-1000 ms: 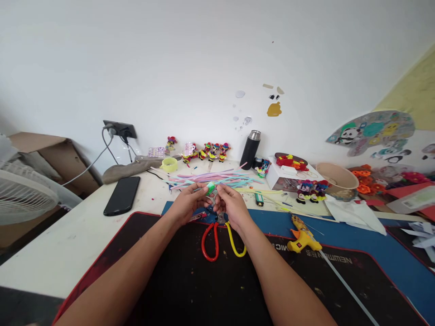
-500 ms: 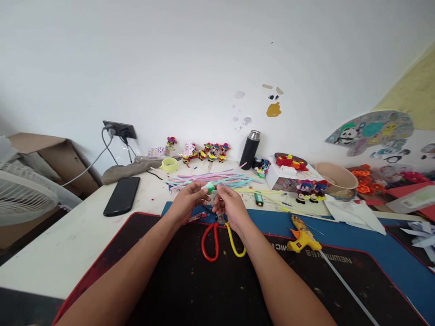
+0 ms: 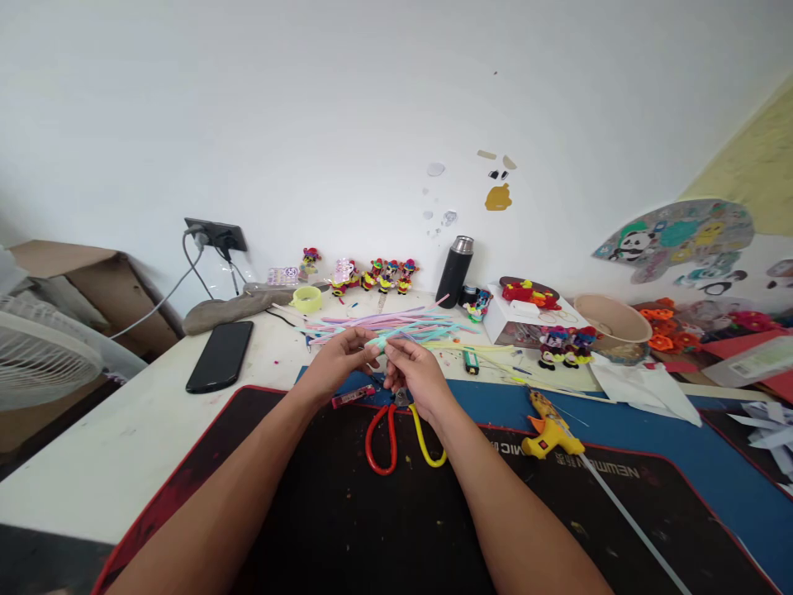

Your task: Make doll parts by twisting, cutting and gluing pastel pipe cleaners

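Above the back edge of the dark mat, my left hand [image 3: 343,360] pinches a small pale-green and white fuzzy piece [image 3: 377,341] that looks like wound chenille stem. My right hand [image 3: 416,370] has its thumb and fingertips closed on the right side of the same piece. The fingers cover much of it, so its shape is unclear. Just below the hands lie scissors [image 3: 382,468] with one red and one yellow handle, their blades partly hidden. A small red-and-white packet or tube [image 3: 353,397] lies by my left wrist. Behind the hands spreads a bundle of pastel chenille stems [image 3: 412,322].
A yellow glue gun [image 3: 551,434] rests on the mat [image 3: 372,537] at right, a glue stick trailing from it. At left lies a black phone [image 3: 220,357]. Further back stand a dark thermos [image 3: 455,271], yellow tape [image 3: 307,299], several small figures [image 3: 389,277] and a white box [image 3: 526,321].
My right fingertips have moved left onto the pale piece, closing the small gap between the hands. More of the piece is covered now. The view has shifted slightly.
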Demonstrator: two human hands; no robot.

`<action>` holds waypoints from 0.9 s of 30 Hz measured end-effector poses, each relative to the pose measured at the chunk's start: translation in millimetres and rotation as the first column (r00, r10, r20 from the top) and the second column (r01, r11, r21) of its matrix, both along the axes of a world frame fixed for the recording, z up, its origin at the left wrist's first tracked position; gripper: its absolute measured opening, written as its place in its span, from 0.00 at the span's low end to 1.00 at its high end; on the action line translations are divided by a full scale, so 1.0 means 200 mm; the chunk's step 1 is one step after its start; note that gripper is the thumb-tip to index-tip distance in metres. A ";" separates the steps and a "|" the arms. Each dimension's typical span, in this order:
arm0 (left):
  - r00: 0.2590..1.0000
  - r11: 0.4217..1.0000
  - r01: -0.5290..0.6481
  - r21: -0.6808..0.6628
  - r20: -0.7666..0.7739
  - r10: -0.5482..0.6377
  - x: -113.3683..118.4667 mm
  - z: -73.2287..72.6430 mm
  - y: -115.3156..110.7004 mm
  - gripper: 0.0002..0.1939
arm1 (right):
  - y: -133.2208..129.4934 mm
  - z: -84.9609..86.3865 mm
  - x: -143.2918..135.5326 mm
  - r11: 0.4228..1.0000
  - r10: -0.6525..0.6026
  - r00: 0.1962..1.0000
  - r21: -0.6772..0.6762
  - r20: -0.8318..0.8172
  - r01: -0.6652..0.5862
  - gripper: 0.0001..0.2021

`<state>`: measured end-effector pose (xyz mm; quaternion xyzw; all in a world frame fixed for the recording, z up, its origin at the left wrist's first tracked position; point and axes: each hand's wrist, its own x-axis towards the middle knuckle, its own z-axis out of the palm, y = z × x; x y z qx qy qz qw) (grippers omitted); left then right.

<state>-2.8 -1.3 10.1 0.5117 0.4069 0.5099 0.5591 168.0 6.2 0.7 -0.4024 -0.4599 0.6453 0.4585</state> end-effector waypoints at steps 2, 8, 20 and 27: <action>1.000 1.000 -0.005 0.007 -0.028 0.005 -0.01 -0.01 0.01 0.24 | 0.00 0.01 0.00 1.000 0.002 1.000 -0.004 0.010 -0.002 0.26; 0.989 0.990 -0.142 0.007 -0.034 0.142 -0.08 -0.01 0.03 0.29 | 0.00 0.03 0.03 0.999 -0.042 0.999 -0.012 -0.010 0.042 0.22; 0.779 0.935 -0.148 0.322 -0.544 0.311 -0.12 -0.11 0.07 0.09 | 0.00 0.05 0.03 0.998 -0.057 0.998 -0.027 -0.018 0.057 0.21; 0.667 0.908 -0.094 0.408 -0.652 0.361 -0.10 -0.15 0.07 0.06 | 0.00 0.03 0.02 0.999 -0.036 0.999 -0.007 0.005 0.036 0.21</action>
